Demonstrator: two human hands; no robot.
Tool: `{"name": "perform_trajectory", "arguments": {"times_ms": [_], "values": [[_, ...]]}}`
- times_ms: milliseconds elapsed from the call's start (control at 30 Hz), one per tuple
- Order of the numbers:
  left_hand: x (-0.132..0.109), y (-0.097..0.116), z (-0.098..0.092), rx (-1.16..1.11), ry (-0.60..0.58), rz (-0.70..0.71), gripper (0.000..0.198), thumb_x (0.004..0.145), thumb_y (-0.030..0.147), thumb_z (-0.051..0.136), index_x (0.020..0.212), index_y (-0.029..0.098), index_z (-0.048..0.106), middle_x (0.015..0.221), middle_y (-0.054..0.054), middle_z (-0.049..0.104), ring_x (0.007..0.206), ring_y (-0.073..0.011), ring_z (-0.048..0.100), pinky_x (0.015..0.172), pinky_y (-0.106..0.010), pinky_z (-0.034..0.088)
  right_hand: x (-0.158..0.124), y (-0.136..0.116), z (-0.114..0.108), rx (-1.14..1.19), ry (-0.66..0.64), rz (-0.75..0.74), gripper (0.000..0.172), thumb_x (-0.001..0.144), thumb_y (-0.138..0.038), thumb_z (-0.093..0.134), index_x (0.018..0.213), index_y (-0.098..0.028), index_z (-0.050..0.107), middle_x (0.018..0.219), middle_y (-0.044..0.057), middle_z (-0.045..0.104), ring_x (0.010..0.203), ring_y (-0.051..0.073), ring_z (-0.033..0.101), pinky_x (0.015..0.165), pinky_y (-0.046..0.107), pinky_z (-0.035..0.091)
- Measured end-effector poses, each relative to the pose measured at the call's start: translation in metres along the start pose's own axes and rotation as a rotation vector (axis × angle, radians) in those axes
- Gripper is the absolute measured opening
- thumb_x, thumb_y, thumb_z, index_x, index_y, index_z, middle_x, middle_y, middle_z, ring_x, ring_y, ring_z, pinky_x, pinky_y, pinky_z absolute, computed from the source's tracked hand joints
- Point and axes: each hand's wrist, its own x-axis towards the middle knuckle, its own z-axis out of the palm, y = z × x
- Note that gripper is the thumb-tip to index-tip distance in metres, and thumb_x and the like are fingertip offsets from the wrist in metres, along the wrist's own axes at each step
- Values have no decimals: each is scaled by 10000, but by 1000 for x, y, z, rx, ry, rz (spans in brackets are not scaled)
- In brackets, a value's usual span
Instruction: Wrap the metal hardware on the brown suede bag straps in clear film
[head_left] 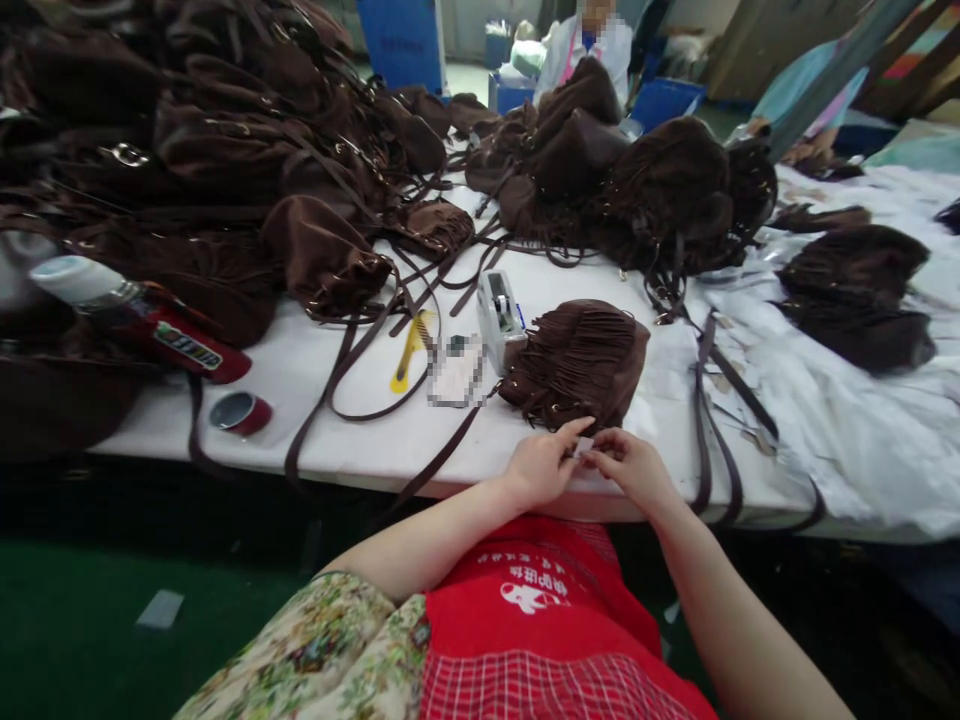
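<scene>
At the table's front edge, my left hand and my right hand come together with fingers pinched. Between their fingertips is a small whitish, flat piece, too small to make out fully. A dark brown fringed bag lies just beyond my fingers, its strap trailing left over the edge. Touching the bag's far left side is a grey-white tape dispenser. To the left of it are a blurred-out flat pale item and a yellow tool that looks like a cutter.
Brown bags are heaped at the left, with more bags at the back. A red bottle with a white cap and a cup stand left. White wrapping covers the right side. A person is across the table.
</scene>
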Motion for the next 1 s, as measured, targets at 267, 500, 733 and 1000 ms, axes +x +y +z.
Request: {"name": "perform_trajectory", "arguments": {"times_ms": [267, 500, 733, 1000], "values": [[1, 1, 4, 87, -82, 40, 651, 895, 261, 477, 1476, 190, 191, 1069, -78, 697, 932, -244, 654, 847, -347, 467, 1, 3, -10, -62, -154, -66, 289, 747, -365, 667, 972, -189, 713, 755, 30, 678, 593, 150, 586, 592, 286, 475], [7, -1, -1, 148, -86, 2, 352, 870, 362, 506, 1155, 166, 575, 989, -113, 702, 875, -264, 659, 768, -335, 478, 3, 0, -9, -197, -67, -314, 143, 808, -295, 612, 773, -232, 734, 769, 41, 663, 729, 179, 622, 685, 310, 506], [17, -7, -3, 158, -244, 91, 286, 865, 345, 493, 795, 174, 711, 763, -88, 707, 673, -216, 629, 621, -280, 432, 8, -6, -12, -390, -190, -374, 172, 844, -234, 563, 808, -227, 731, 789, 27, 657, 753, 158, 624, 710, 280, 495], [19, -16, -1, -58, -284, 6, 240, 836, 314, 513, 819, 159, 695, 814, -66, 713, 724, -190, 617, 681, -265, 452, 12, -23, -14, -804, -273, -483, 176, 863, -163, 522, 863, -184, 697, 840, 51, 650, 786, 173, 616, 718, 280, 489]]}}
